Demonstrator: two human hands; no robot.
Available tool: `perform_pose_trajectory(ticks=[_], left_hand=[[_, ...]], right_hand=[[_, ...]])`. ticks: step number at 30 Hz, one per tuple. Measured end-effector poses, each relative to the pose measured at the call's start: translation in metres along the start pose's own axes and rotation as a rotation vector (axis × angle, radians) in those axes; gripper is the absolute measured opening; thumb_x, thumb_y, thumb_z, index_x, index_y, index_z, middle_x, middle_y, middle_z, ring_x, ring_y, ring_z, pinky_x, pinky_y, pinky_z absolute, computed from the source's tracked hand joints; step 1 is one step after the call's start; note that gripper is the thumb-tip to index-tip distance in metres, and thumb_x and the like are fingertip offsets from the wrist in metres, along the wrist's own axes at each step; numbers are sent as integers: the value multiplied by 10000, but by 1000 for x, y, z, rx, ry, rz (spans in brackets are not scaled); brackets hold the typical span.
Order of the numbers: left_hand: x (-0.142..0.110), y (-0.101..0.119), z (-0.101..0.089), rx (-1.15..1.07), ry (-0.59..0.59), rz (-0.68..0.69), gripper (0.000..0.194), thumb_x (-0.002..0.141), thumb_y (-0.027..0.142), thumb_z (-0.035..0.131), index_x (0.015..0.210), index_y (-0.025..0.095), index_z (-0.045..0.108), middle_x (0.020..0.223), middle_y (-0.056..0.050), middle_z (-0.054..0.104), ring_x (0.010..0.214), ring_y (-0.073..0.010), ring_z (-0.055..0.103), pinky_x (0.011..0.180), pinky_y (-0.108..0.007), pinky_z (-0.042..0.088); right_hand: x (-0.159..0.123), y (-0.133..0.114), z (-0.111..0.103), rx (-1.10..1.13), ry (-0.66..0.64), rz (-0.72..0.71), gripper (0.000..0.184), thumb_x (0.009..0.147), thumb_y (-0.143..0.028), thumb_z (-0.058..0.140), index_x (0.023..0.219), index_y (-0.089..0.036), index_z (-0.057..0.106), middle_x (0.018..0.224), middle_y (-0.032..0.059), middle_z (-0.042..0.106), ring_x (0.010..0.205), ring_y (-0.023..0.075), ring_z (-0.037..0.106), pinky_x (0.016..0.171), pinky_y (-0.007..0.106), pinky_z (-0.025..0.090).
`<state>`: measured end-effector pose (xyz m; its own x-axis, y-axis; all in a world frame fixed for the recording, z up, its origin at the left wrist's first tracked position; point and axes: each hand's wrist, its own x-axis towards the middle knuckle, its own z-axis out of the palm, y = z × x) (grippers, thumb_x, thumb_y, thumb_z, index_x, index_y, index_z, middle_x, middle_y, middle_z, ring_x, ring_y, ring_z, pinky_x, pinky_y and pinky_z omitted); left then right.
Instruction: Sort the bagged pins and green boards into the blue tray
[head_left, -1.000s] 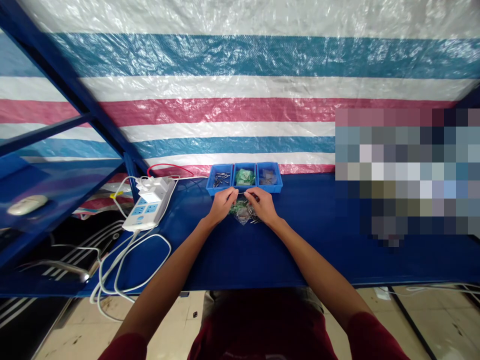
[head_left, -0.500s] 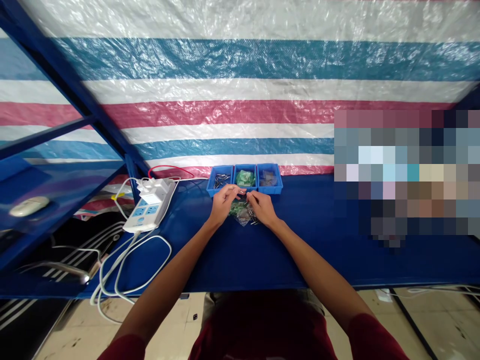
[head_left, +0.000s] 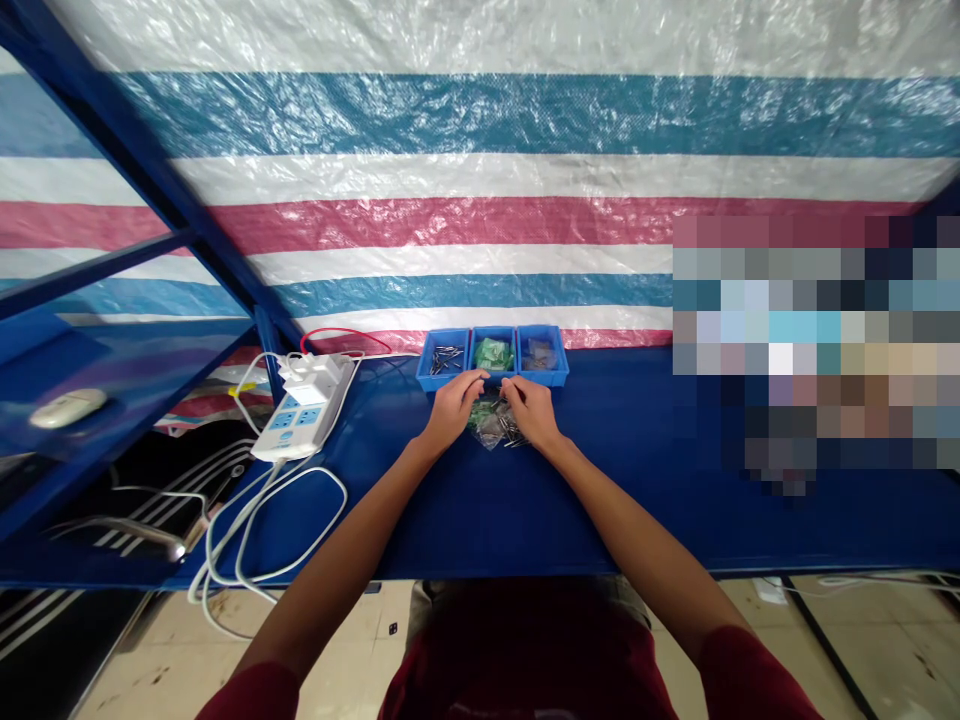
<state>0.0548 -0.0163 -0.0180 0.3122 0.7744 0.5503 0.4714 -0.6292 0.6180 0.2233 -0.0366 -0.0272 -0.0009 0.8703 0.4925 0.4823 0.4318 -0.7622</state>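
Note:
My left hand (head_left: 455, 402) is just in front of the left and middle bins, its fingers curled together; anything pinched there is too small to make out. My right hand (head_left: 529, 408) faces it a short gap away, fingers also bent inward over a small pile. That pile holds green packets (head_left: 480, 414), a clear plastic bag (head_left: 490, 431) and thin metal pieces (head_left: 513, 431). Behind my hands, three blue bins stand side by side: one with slim metal parts (head_left: 447, 358), one with green packets (head_left: 494, 354), one with greyish clear bags (head_left: 538, 354).
On the blue table (head_left: 615, 470), a white power strip (head_left: 300, 420) with plugged-in adapters lies to the left, its white cable (head_left: 341, 490) looped toward the front edge. A striped plastic sheet (head_left: 465, 225) hangs behind. A pixelated area covers the right side.
My hands have drawn slightly apart, opening a wider gap between the fingertips. The small thing between them half a second ago no longer shows. The whole view has shifted slightly.

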Motion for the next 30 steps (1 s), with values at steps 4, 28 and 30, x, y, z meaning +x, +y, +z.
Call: perform_pose_trajectory(ticks=[4,28,30], left_hand=[[-1,-3,0,0,-32,-18,339,921,438,500,1114,177,596,766,-15,666,700,-143,617,727,-251,485],[2,9,-3,-246,79,-171,288,870,443,561,777,174,609,561,32,588,464,-93,501,508,-223,422],[1,10,-4,-218,99,-170,355,909,451,500,698,177,579,569,16,605,499,-103,542,556,-231,455]], right_hand=[[0,0,-1,9,41,-9,415,949,-438,391,718,-188,628,616,11,607,575,151,551,617,262,392],[-1,-2,0,50,-41,-124,325,932,-434,453,796,-204,638,756,41,614,665,158,534,670,273,429],[-1,-2,0,49,-27,-111,335,938,-444,437,798,-205,625,775,46,627,683,163,543,687,276,432]])
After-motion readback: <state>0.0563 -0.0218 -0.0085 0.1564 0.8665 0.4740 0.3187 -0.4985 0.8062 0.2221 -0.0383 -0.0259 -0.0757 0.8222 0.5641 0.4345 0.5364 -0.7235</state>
